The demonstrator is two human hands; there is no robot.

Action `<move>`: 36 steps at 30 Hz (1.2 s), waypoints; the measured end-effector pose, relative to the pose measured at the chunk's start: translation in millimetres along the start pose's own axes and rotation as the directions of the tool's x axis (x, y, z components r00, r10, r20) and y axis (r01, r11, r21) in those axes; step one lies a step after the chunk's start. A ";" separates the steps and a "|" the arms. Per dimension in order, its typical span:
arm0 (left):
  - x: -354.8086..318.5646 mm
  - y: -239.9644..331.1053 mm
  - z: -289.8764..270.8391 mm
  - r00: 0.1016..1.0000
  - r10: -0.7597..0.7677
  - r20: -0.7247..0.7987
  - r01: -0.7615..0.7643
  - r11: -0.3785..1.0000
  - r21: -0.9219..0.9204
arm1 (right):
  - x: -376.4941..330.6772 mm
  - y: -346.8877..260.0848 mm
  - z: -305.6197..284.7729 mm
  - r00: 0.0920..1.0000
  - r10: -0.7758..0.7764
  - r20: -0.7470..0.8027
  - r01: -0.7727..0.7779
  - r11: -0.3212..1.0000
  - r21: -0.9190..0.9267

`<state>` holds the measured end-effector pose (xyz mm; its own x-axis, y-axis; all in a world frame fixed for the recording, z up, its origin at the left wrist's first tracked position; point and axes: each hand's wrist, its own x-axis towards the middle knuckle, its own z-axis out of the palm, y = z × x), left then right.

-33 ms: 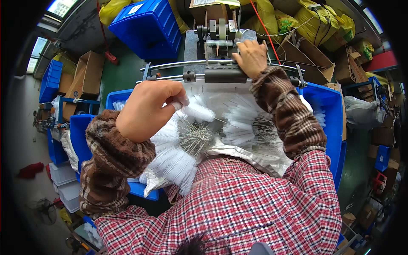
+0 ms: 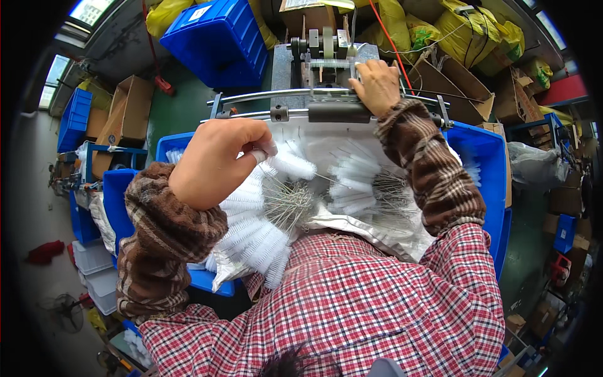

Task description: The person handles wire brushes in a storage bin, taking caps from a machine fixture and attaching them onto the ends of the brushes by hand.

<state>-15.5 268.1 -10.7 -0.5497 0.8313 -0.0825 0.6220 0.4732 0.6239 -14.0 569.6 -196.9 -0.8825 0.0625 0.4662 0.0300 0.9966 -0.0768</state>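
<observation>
From where I stand, the left hand (image 2: 217,163) is curled shut around one white bottle brush (image 2: 286,160), pinched by its bristle end above the heap of brushes (image 2: 264,220) piled on the pale sheet (image 2: 377,232) in her lap. The right hand (image 2: 377,85) lies half-closed on the small machine (image 2: 323,60), fingertips at a brush lying across its rollers. Best, I'd judge, to lift the picked brush clear of the tangled wire stems before carrying it over, keeping the right hand's fingers off the rollers.
</observation>
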 end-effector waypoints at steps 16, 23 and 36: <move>47.6 4.5 28.6 0.997 -0.016 0.081 0.034 0.972 -0.231 | -29.0 53.5 -140.6 0.735 -0.073 0.674 -0.398 0.759 0.516; 42.9 5.9 32.9 0.988 -0.005 -0.155 -0.015 0.992 -0.128 | -15.9 -39.2 -87.0 0.957 -0.285 0.058 0.126 0.587 0.800; -68.2 -36.8 18.5 0.982 -0.169 -0.086 0.189 0.903 0.385 | 30.1 19.5 21.4 0.988 -0.130 0.089 0.131 0.991 -0.004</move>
<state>9.4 199.4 -42.4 -0.6929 0.7111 -0.1198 0.6725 0.6971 0.2485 -50.1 589.8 -203.2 -0.9170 -0.0726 0.3923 -0.0837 0.9964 -0.0113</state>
